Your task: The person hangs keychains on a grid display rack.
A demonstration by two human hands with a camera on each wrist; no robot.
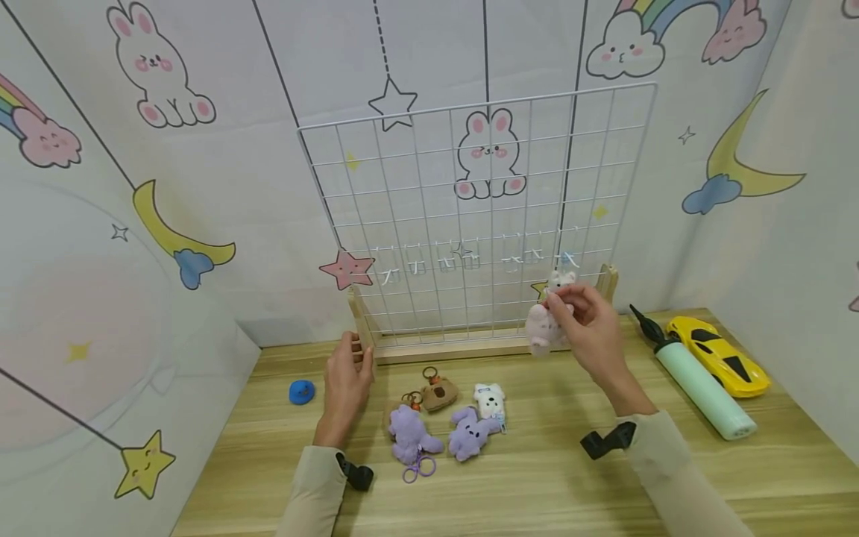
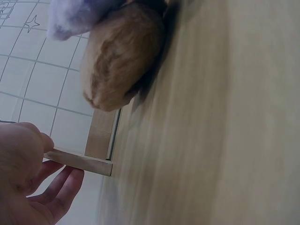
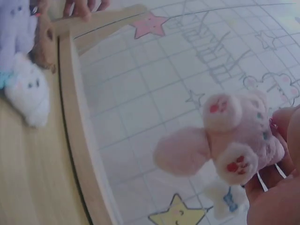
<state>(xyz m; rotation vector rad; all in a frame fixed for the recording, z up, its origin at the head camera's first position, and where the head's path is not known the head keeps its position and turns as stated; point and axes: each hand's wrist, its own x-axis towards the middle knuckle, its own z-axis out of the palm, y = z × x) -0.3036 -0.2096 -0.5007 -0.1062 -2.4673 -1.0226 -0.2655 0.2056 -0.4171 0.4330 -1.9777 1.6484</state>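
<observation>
My right hand [image 1: 593,328] pinches a pink plush keychain [image 1: 542,332] near its top, in front of the white wire grid rack [image 1: 476,107]. Its paws and round tail show in the right wrist view, where the plush [image 3: 239,136] dangles from the fingers. Just behind it is a small white plush [image 1: 562,279], close to a hook [image 1: 567,259]; the hand partly covers it. At the rack's left end, my left hand [image 1: 347,377] grips the wooden foot [image 1: 362,317]. The left wrist view has the thumb and fingers on opposite sides of that foot [image 2: 84,161].
Several white hooks [image 1: 446,263] line the grid. Before the rack lie purple plushes [image 1: 411,432], brown plushes [image 1: 439,394] and a white plush [image 1: 490,401]. A blue round object [image 1: 302,391] sits left; a green pump [image 1: 705,388] and yellow toy car [image 1: 718,356] lie right.
</observation>
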